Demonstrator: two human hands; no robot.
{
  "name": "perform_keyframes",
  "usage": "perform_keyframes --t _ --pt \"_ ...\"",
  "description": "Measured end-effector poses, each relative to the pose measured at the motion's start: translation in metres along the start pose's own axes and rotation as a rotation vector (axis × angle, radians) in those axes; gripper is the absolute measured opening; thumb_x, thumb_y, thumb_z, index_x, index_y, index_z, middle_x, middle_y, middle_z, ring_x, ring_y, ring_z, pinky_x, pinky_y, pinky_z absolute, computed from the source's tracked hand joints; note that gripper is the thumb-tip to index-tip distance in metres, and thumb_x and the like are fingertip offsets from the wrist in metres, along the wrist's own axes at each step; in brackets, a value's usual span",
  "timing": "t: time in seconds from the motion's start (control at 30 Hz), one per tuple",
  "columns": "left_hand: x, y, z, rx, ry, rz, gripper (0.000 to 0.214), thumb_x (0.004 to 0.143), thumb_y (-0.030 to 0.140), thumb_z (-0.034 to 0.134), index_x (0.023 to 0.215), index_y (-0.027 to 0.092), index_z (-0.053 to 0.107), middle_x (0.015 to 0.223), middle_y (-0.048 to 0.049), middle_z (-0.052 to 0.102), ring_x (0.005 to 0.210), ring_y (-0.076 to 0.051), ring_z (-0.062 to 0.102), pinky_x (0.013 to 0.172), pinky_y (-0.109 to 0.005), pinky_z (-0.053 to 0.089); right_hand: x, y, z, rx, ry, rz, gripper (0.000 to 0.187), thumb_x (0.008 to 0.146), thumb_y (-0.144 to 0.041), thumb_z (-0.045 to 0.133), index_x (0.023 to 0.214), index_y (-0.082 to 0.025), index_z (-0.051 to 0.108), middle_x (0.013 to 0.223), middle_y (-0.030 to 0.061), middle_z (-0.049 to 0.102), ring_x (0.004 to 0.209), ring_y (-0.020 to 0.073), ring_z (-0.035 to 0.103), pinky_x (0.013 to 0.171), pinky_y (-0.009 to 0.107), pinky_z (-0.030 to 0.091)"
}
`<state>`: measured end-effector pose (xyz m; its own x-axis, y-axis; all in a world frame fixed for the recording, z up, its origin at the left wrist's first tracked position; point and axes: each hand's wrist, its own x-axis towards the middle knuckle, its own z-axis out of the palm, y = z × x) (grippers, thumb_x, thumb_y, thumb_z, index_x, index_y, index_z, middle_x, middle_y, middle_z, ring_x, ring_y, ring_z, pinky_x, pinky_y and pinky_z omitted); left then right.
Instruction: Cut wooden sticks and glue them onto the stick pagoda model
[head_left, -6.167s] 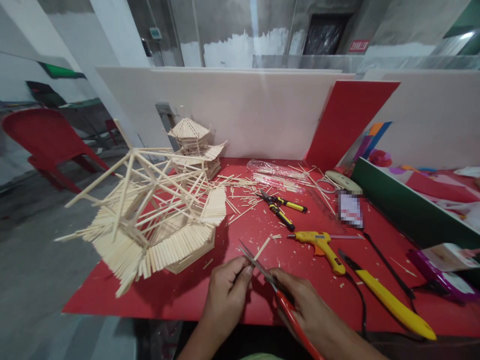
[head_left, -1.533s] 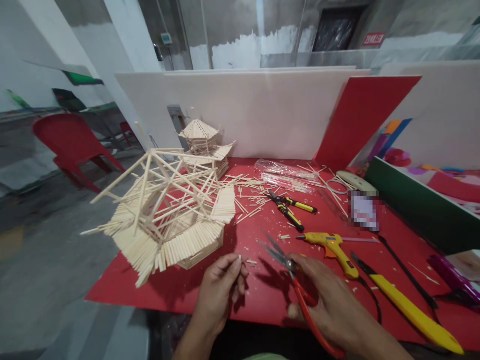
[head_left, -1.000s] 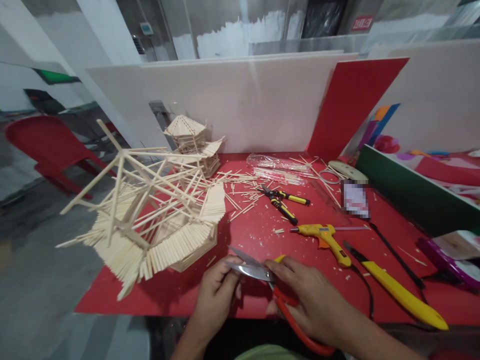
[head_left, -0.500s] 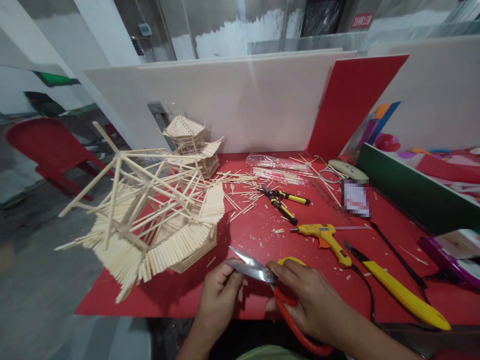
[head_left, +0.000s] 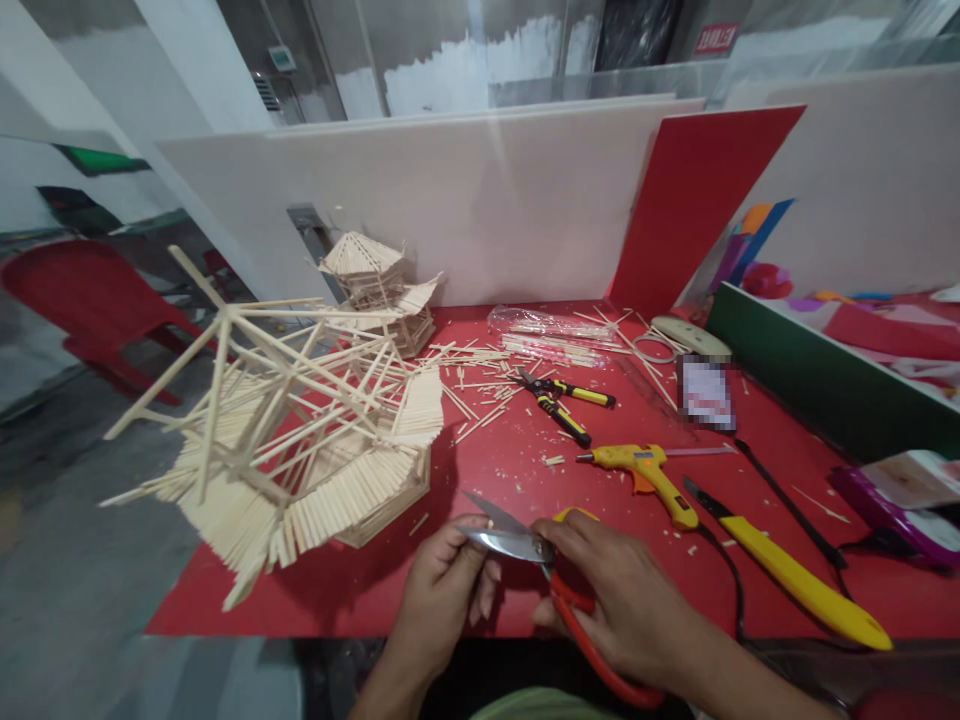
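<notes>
My right hand [head_left: 619, 595] grips red-handled scissors [head_left: 525, 545] at the near edge of the red table [head_left: 510, 470], their silver blades parted and pointing left. My left hand [head_left: 442, 585] is pinched closed right at the blade tips; whatever small piece it holds is hidden by the fingers and blades. To the left stands a large stick-built model roof [head_left: 300, 430], with a smaller stick pagoda [head_left: 379, 285] behind it.
Loose sticks [head_left: 480, 385] and a plastic packet of sticks [head_left: 555, 340] lie mid-table. Yellow-handled cutters [head_left: 559, 405], a yellow glue gun [head_left: 649, 475] and a yellow utility knife [head_left: 791, 580] lie to the right. White and red boards [head_left: 697, 200] stand behind; a red chair [head_left: 90, 310] is far left.
Six seconds ago the left hand held a longer stick across the blades. Since then the right hand brought the scissors back to the left fingertips; in the last half second little has moved.
</notes>
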<state>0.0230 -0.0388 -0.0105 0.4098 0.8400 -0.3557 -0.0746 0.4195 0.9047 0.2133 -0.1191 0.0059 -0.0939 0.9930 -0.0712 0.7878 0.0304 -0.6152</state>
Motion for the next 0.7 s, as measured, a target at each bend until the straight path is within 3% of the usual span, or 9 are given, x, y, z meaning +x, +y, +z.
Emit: perform_keyframes --t 0.2,0.37,0.5,0.6,0.7 --pt "0.0 0.001 -0.006 0.145 -0.041 0.103 0.043 0.08 0.057 0.067 0.071 0.015 0.061 0.05 0.0056 0.049 0.039 -0.005 0.039 0.04 -0.017 0.029 -0.001 -0.002 -0.002 0.129 -0.041 -0.035 0.04 0.087 -0.049 0.061 0.117 -0.022 0.057 0.096 0.0049 0.064 0.082 0.0185 0.06 0.074 0.028 0.044" --pt "0.001 0.005 -0.009 0.191 -0.091 0.083 0.048 0.078 0.061 0.066 0.066 0.015 0.058 0.048 0.0059 0.044 0.04 -0.005 0.036 0.041 -0.018 0.025 -0.001 -0.005 -0.008 0.136 -0.052 -0.02 0.036 0.088 -0.048 0.059 0.114 -0.023 0.061 0.089 0.0043 0.066 0.076 0.0172 0.061 0.069 0.026 0.044" --pt "0.0 0.008 -0.007 0.183 -0.061 0.082 0.047 0.078 0.058 0.067 0.061 0.015 0.058 0.047 0.0055 0.045 0.04 -0.005 0.035 0.041 -0.018 0.024 -0.003 -0.002 -0.002 0.144 -0.056 -0.012 0.034 0.088 -0.05 0.057 0.107 -0.023 0.065 0.082 0.0037 0.069 0.071 0.0182 0.064 0.064 0.025 0.046" --pt "-0.003 0.006 -0.004 0.116 -0.076 0.058 0.04 0.081 0.054 0.066 0.074 0.015 0.066 0.051 0.0042 0.052 0.036 -0.004 0.037 0.038 -0.018 0.025 -0.008 0.01 0.01 0.184 -0.05 0.006 0.033 0.09 -0.054 0.052 0.104 -0.027 0.068 0.081 0.0025 0.072 0.071 0.0202 0.068 0.061 0.026 0.049" --pt "-0.004 0.002 -0.002 -0.023 -0.062 0.017 0.04 0.08 0.052 0.067 0.083 0.013 0.069 0.05 0.0022 0.057 0.032 -0.005 0.042 0.033 -0.018 0.022 -0.007 0.03 0.022 0.062 0.077 0.131 0.04 0.086 -0.061 0.054 0.113 -0.034 0.065 0.089 0.0063 0.076 0.074 0.0272 0.072 0.062 0.034 0.053"
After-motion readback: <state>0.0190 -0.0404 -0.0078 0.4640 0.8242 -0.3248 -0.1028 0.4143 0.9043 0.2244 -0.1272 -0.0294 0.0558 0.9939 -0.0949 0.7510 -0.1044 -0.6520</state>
